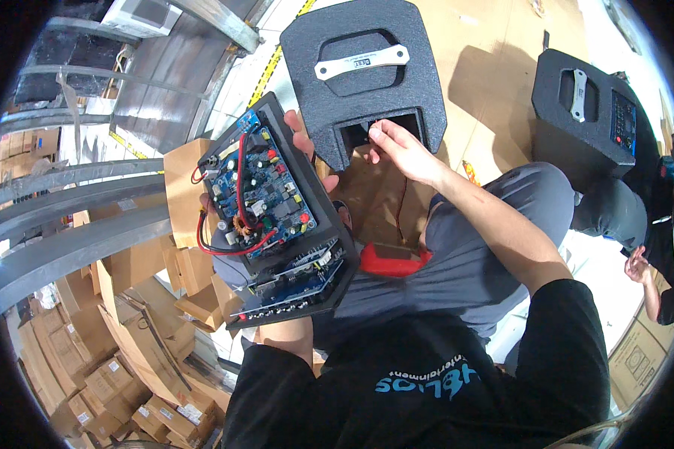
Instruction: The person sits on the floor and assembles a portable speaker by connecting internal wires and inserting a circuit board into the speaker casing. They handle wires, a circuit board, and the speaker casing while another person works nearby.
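Note:
My left hand (301,136) holds a black amplifier panel, its fingers wrapped round the far edge. On the panel sit a blue circuit board (266,187) with red and black wires, and a second blue board (296,288) standing along the near end. In front of me stands a black speaker cabinet (299,82) with a pale handle bar (362,61) and a rectangular opening (352,138) facing me. At that opening, my right hand (397,148) is closed in a pinch; what is between the fingertips is too small to make out. A thin dark cable (403,206) hangs below that hand.
A red object (393,260) lies by my lap. Another black speaker (584,112) with a control panel stands to the right, near a person's hand (636,266). Metal rails (82,247) and many cardboard boxes (105,382) fill the left. Cardboard sheeting (494,45) covers the floor ahead.

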Action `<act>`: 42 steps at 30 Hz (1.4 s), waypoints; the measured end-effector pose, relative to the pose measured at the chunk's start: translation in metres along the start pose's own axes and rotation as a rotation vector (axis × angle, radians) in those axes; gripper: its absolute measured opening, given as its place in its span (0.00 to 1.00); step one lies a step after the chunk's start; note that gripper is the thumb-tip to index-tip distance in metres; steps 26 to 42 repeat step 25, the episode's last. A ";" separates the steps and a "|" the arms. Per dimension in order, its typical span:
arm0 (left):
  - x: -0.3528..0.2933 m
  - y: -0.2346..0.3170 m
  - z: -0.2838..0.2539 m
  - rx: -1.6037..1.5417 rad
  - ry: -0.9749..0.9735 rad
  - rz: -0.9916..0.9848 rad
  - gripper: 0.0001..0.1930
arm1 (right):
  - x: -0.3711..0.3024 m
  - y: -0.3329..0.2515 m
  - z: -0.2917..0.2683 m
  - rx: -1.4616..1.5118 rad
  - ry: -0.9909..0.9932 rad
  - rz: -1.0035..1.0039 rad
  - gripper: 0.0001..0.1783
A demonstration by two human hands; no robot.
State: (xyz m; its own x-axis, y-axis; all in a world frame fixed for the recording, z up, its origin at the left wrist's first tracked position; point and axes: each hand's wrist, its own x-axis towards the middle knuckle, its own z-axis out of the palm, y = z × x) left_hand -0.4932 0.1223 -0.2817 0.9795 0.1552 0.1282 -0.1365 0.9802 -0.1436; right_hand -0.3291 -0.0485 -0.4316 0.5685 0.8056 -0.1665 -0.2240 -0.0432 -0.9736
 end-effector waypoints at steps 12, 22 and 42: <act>0.005 0.003 0.001 -0.057 0.013 0.046 0.62 | -0.004 0.001 0.000 -0.106 -0.009 -0.045 0.19; 0.004 0.003 0.004 0.021 0.069 0.081 0.62 | -0.010 -0.013 0.003 -0.629 -0.019 -0.205 0.21; 0.005 0.003 0.005 0.059 0.044 0.086 0.61 | -0.010 -0.014 0.001 -0.645 -0.052 -0.169 0.21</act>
